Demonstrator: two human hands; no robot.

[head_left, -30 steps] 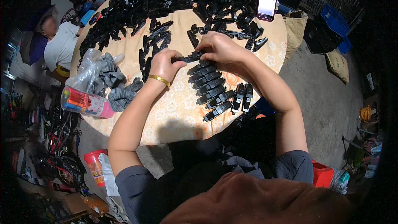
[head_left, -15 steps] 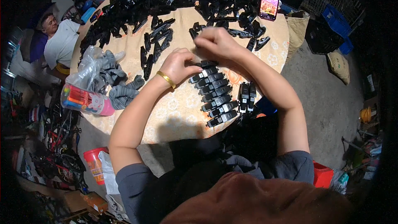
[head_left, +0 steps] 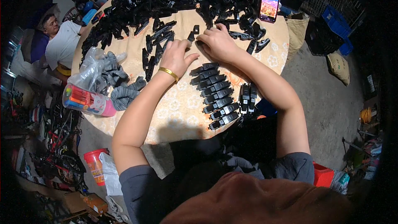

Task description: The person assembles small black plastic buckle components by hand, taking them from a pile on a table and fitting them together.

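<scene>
Past the near row of black plastic clip-like parts [head_left: 215, 95], my left hand [head_left: 178, 58] lies low over the table with thumb apart and fingers forward. Its fingertips are beside a few loose black parts [head_left: 158, 52] and a small black piece [head_left: 191, 36]. My right hand [head_left: 217, 43] reaches in from the other side, fingers spread and bent, tips close to that same piece; its palm side is hidden. I see nothing gripped in either hand. The row's parts lie side by side, and a smaller group of similar parts [head_left: 247, 97] stands to its right.
A large heap of black parts [head_left: 161, 0] covers the far side of the round table [head_left: 174, 112]. A lit phone [head_left: 269, 2] stands at the far right. Grey gloves [head_left: 126, 93], a plastic bag [head_left: 89, 68] and a jar of coloured pens [head_left: 89, 99] lie left. Another person [head_left: 62, 37] sits beyond.
Both hands have moved away from me, off the far end of the row toward the loose parts. A black part at that end, formerly under my left fingers, now lies uncovered.
</scene>
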